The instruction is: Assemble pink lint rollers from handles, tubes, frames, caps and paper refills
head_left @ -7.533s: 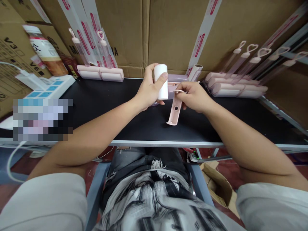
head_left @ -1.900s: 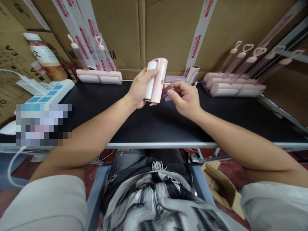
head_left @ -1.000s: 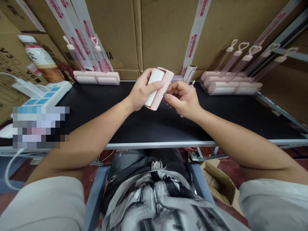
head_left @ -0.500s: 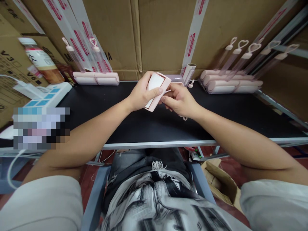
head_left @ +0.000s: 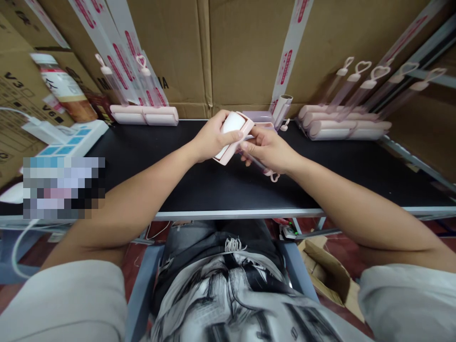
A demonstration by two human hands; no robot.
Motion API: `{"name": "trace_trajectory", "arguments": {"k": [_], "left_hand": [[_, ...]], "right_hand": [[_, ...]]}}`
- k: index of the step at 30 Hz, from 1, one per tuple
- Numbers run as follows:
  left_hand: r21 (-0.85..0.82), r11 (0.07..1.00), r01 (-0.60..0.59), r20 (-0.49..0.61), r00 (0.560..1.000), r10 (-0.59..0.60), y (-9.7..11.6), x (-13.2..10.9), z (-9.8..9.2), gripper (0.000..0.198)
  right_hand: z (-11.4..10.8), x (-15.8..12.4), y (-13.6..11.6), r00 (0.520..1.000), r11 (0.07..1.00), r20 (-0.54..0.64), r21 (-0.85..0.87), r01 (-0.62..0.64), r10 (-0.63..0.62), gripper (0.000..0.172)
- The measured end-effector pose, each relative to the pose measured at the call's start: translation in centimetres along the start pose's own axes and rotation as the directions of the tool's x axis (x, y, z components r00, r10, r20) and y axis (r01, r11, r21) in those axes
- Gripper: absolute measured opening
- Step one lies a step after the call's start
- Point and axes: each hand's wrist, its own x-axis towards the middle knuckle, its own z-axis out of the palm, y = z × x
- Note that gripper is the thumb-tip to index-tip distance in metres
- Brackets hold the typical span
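White roll [head_left: 233, 124] in tilted pink case [head_left: 248, 128], slanted clear pink-looped handle [head_left: 262, 166] just beside.

Pale sleeves [head_left: 71, 301] flank a black-and-white printed shirt [head_left: 213, 294] and dark trousers [head_left: 194, 242].

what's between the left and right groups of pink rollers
Head view: left hand with a roller, right hand with a handle; behind them, a lilac piece and a white roll.

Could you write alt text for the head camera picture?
A person's left hand holds a white roll in a pink case; beside it, the right hand grips a translucent handle with a heart-shaped loop, above a black tabletop.
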Motion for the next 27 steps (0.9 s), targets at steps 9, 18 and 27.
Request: {"name": "trace_trajectory", "arguments": {"k": [9, 18, 27], "left_hand": [[-0.087, 0.995, 0.055, -0.141, 0.988, -0.067, -1.9, 1.4, -2.0, 0.053], [-0.202, 0.977, 0.073, -0.108, 0.989, -0.096, -0.6, 0.8, -0.9, 0.060], [-0.294, 0.955, 0.029, -0.112, 0.992, -0.064, -0.1, 0.6, -0.8, 0.055]], "right_hand": [[0.5, 0.3, 0.2, 0.978, 0.997, -0.189, -0.013, 0.082, -0.083, 0.051], [-0.4, -0.7, 0.8, 0.781, 0.826, -0.284, -0.294, 0.481, -0.556, 0.032], [1.5, -0.4, 3.0, 0.841, 0.848, -0.166, -0.247, 0.470, -0.514, 0.043]]}}
